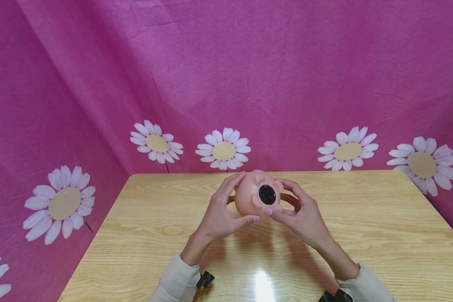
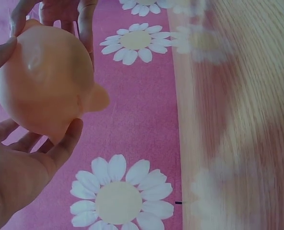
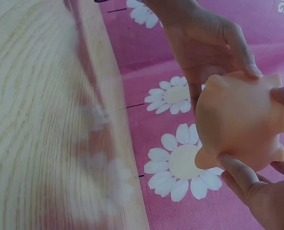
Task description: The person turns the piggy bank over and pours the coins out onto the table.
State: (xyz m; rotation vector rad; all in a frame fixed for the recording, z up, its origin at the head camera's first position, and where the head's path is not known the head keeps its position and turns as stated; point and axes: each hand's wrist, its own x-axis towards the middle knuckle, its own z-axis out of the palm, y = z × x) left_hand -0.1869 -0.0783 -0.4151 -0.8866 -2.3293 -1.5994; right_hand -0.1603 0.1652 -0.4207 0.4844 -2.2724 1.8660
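We found the pink figure (image 1: pixel 246 201), a rounded body with stubby feet that we took for a piggy bank, held up between the person's two hands above the far part of the worktop (image 1: pixel 154 222), with shadows falling on the wood below. The left hand (image 1: pixel 219 212) grasped it from the left and the right hand (image 1: pixel 305 216) from the right, each with fingers curved about the body and thumb towards the wearer. What mattered most to us was how the base faced: it was turned to the wearer and somewhat to the right, so the black plug (image 1: pixel 267 195) in it showed fully between the feet. Of the two hands, the right was nearer this plug, its thumb lying just below it, while the left thumb lay lower and farther left. The body was so nearly round that we could make out no clear long axis; in the left wrist view we saw the side away from the plug, where a small lobe (image 2: pixel 98 98) stuck out beside the daisy-printed cloth (image 2: pixel 132 100).
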